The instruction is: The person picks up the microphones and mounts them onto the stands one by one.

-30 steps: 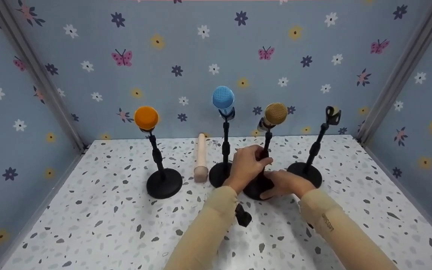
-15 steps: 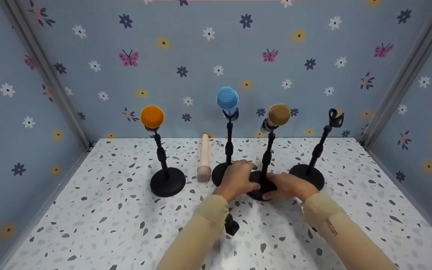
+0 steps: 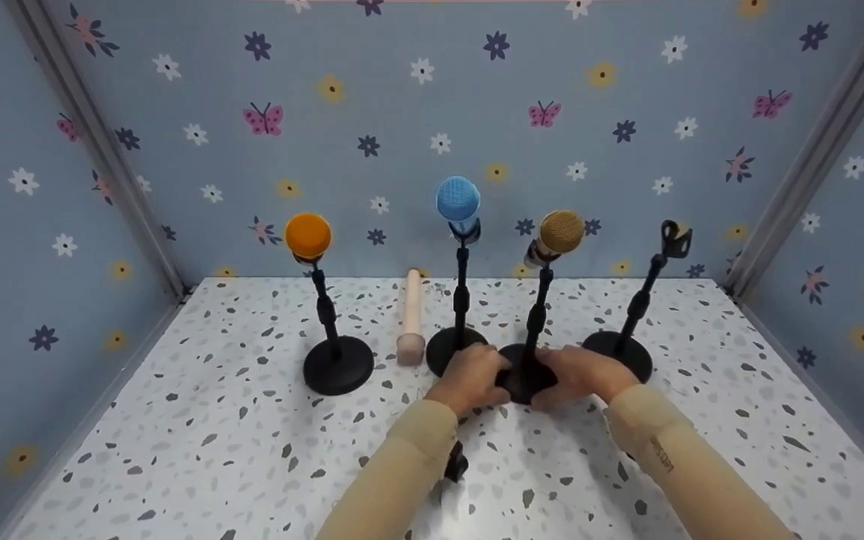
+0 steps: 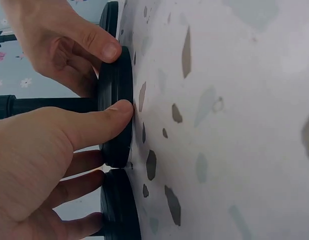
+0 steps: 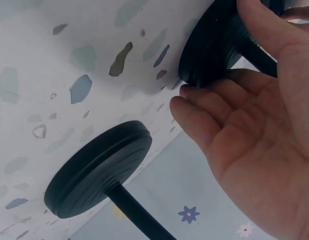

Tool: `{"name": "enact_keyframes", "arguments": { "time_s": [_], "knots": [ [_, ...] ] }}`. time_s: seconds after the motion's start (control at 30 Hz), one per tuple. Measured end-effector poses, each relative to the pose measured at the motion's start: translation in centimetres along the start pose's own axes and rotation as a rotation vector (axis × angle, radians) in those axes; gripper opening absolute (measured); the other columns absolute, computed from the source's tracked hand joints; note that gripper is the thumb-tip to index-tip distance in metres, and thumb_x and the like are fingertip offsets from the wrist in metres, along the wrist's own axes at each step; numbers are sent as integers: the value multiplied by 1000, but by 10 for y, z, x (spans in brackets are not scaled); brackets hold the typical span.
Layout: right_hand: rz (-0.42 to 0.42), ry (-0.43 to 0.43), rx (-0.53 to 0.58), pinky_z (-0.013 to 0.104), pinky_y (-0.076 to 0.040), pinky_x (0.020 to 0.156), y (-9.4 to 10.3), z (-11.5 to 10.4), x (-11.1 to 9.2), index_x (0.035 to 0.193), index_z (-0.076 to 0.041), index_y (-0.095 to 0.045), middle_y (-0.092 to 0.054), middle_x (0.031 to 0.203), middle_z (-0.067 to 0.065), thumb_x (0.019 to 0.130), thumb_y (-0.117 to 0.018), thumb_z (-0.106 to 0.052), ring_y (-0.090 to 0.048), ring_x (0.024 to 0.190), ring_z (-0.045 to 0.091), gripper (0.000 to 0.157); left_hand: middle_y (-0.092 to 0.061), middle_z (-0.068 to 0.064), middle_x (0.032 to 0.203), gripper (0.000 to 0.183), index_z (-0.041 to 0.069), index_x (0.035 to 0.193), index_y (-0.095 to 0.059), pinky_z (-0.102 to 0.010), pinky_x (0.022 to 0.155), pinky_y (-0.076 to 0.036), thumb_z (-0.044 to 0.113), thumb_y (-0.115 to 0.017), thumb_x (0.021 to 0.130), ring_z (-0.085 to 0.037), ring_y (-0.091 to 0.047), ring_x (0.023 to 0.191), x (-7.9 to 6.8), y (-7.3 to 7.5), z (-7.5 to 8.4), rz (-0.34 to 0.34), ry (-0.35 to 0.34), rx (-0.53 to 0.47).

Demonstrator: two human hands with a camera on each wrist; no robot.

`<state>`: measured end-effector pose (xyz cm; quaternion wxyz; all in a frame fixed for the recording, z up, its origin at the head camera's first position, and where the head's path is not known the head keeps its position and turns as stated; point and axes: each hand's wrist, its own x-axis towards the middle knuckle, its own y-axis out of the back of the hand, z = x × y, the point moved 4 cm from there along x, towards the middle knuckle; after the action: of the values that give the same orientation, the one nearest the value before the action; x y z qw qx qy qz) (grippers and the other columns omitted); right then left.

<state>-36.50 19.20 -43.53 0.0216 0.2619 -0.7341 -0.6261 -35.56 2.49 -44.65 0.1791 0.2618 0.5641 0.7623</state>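
Four black stands and four microphone-shaped things stand or lie on one speckled table (image 3: 199,450). Far left, the first stand (image 3: 336,367) holds one orange microphone (image 3: 308,235). Next, one pale pink microphone (image 3: 412,307) lies flat, thick end near. Right of it, the second stand (image 3: 462,296) holds one blue microphone (image 3: 458,199). Then come two hands about one base: the left hand (image 3: 468,379) rests its thumb against the rim, fingers loose and spread; the right hand (image 3: 580,373) grips the right side, thumb near, fingers behind. That third stand (image 3: 536,319), upright between them, holds one gold microphone (image 3: 561,231). Farthest right, the fourth stand (image 3: 638,302) ends in one clip (image 3: 676,241).
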Motion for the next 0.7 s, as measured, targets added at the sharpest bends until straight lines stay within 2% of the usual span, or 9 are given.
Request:
{"name": "enact_keyframes", "arguments": {
  "time_s": [0.17, 0.27, 0.47, 0.6, 0.7],
  "knots": [
    [17, 3, -36, 53, -50, 96, 0, -4, -2, 138, -6, -56, -68, 116, 18, 83, -82, -40, -65, 104, 36, 70, -70, -5, 98, 31, 12, 105, -79, -36, 86, -53, 23, -85, 77, -24, -62, 94, -2, -1, 1, 4, 8, 7],
    [36, 39, -95, 52, -53, 90, 0, -7, -3, 130, -3, -60, -69, 104, 17, 84, -82, -36, -67, 95, 35, 61, -70, -6, 101, 34, 11, 110, -78, -35, 88, -53, 23, -85, 78, -25, -62, 96, -2, -2, 2, -1, 6, -1],
    [63, 59, -161, 52, -54, 86, 0, -13, -6, 125, 1, -63, -68, 96, 17, 88, -79, -31, -67, 89, 36, 52, -70, -6, 103, 36, 11, 112, -78, -35, 89, -53, 23, -84, 79, -25, -61, 96, -1, -1, 0, -11, 22, -12],
    [87, 70, -212, 50, -56, 79, -2, -21, -9, 103, 0, -65, -67, 85, 14, 87, -79, -27, -66, 79, 34, 35, -70, -7, 112, 43, 10, 122, -74, -34, 95, -51, 23, -82, 82, -25, -61, 104, -2, -1, -1, -36, 41, -47],
    [136, 105, -242, 49, -56, 73, -4, -26, -13, 88, -2, -64, -64, 79, 11, 86, -80, -24, -64, 72, 32, 27, -70, -7, 112, 42, 9, 122, -74, -33, 96, -50, 22, -81, 82, -25, -61, 105, -2, -1, -1, -45, 54, -81]
  ]
}}
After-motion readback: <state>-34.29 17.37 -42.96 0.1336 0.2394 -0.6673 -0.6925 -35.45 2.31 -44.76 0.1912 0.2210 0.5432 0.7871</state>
